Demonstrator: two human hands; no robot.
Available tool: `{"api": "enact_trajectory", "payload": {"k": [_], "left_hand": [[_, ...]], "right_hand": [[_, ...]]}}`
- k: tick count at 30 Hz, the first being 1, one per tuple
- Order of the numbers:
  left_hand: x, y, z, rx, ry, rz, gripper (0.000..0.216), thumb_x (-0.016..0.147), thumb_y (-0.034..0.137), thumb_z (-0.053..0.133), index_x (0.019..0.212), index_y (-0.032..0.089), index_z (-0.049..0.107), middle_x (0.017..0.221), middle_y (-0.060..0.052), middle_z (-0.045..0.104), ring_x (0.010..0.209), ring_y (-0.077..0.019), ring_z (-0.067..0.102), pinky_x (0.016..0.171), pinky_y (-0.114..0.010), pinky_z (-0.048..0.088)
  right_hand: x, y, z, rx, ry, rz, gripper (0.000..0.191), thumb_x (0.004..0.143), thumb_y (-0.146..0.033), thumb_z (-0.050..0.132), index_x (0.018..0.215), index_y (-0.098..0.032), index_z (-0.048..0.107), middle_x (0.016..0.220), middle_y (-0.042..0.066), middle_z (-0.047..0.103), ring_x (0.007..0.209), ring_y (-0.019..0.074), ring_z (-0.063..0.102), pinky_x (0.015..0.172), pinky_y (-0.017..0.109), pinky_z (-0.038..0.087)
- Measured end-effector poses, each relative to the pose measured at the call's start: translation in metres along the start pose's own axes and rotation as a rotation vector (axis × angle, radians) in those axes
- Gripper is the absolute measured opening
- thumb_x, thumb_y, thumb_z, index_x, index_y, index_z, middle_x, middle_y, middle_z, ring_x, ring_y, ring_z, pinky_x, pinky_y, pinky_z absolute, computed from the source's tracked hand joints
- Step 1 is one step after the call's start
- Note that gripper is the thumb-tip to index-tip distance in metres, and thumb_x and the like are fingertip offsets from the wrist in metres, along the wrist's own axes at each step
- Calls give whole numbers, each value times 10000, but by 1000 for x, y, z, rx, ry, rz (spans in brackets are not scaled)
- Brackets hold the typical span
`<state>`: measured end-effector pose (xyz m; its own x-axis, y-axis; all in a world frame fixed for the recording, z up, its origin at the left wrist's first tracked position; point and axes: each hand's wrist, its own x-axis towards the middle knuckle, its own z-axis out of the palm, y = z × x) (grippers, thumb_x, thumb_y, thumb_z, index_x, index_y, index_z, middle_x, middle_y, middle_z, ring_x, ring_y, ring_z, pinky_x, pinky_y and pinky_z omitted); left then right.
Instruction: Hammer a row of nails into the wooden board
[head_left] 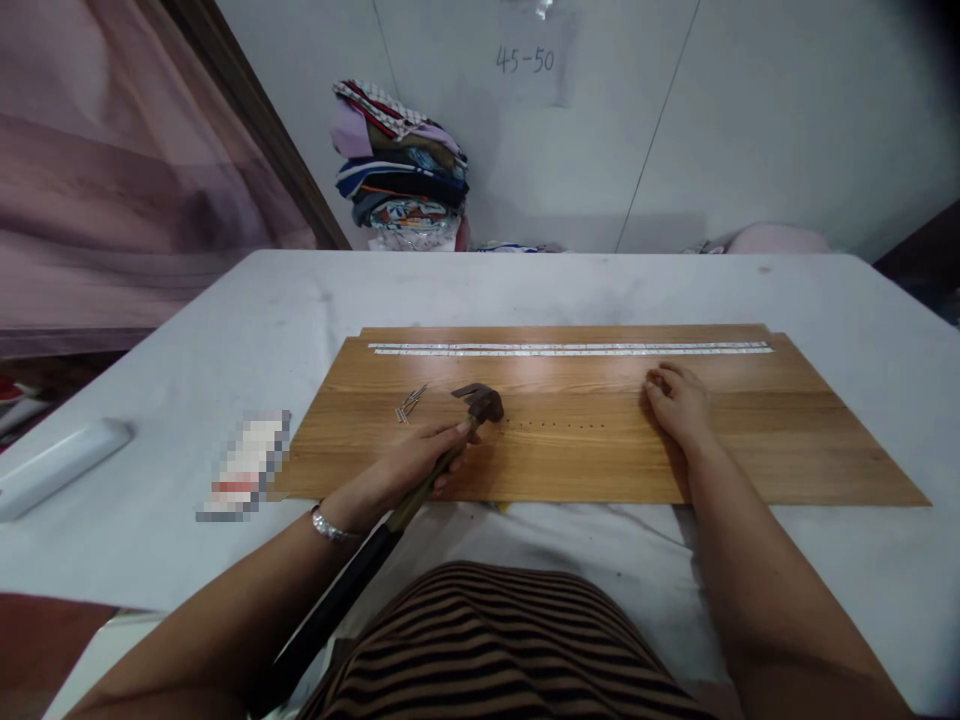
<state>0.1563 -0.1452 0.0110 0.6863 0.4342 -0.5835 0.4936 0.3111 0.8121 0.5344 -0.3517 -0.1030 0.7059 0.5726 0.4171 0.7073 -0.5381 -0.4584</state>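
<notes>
My left hand (431, 450) is wrapped round a claw hammer (484, 402), gripping the handle close under the head. The hammer's head hovers over or rests on a brown wooden board (750, 440); which of the two I cannot tell. Its dark handle grip slants back under my left forearm. Farther right, my right hand (679, 405) rests on the board with its fingers curled in; whatever they may hold is hidden. Between the hands runs a row of small dark dots (553, 424), nail heads or holes. Several loose nails (409, 405) lie left of the hammer head.
Two white strips with ruler-like marks (570, 350) lie along the board's far side. The board sits on a white-covered table (300, 300). Left of it are a blurred-out flat object (247, 465) and a white rounded object (67, 465). Folded cloths (405, 170) are stacked by the wall.
</notes>
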Motion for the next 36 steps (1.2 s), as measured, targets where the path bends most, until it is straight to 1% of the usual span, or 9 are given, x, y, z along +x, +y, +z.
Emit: {"api": "enact_trajectory", "payload": {"k": [3,7,14,19,23,26,30,36], "left_hand": [[1,-2,0,-4,1,-8,487,883,627,641,1023,161,658,613,46,497,400,-62,402,384,-188,280],[2,-3,-2,-3,13,-13,517,856,652,658,1022,162,661,619,47,500,406,-63,403,382,-187,282],[0,2,-4,16,24,9,489,892,621,611,1035,155,650,618,55,492,403,-59,395,376,-176,256],[0,-2,-1,-2,18,-28,471,895,610,625,1028,159,653,611,51,497,406,-62,391,383,-184,285],[0,-4,0,-14,-1,-6,467,886,615,646,1005,164,662,608,49,499,418,-63,392,389,-184,289],[-1,-2,-1,-16,10,1,495,869,636,660,1002,160,671,612,46,497,415,-62,390,382,-189,272],[-2,2,-1,3,34,6,489,889,625,632,1011,152,668,610,48,492,406,-60,392,380,-190,255],[2,-3,0,21,13,-11,446,928,583,591,1025,153,654,624,47,497,405,-62,394,379,-191,263]], "right_hand": [[0,0,0,-7,-2,-4,291,830,-341,531,916,-211,777,1177,150,731,1128,327,640,1034,523,483],[0,1,1,-2,-2,-10,275,824,-341,543,913,-221,774,1159,137,734,1111,318,647,1032,514,485],[-1,1,1,-2,3,1,288,829,-345,535,918,-205,771,1180,153,729,1132,329,642,1038,526,484],[-1,1,1,-16,-1,-6,290,841,-346,527,920,-208,769,1186,148,729,1137,323,645,1036,525,490],[0,2,1,-23,-6,-11,283,840,-334,536,929,-208,773,1186,145,731,1131,319,649,1039,515,489],[0,2,1,-17,-14,-11,287,840,-327,540,940,-200,777,1191,155,728,1139,320,647,1045,516,485],[0,2,1,-13,-12,-6,304,841,-338,531,943,-194,778,1190,162,728,1142,329,645,1050,527,480],[0,-1,0,-11,-25,9,301,839,-348,527,930,-203,775,1196,160,725,1147,329,639,1047,532,479]]}}
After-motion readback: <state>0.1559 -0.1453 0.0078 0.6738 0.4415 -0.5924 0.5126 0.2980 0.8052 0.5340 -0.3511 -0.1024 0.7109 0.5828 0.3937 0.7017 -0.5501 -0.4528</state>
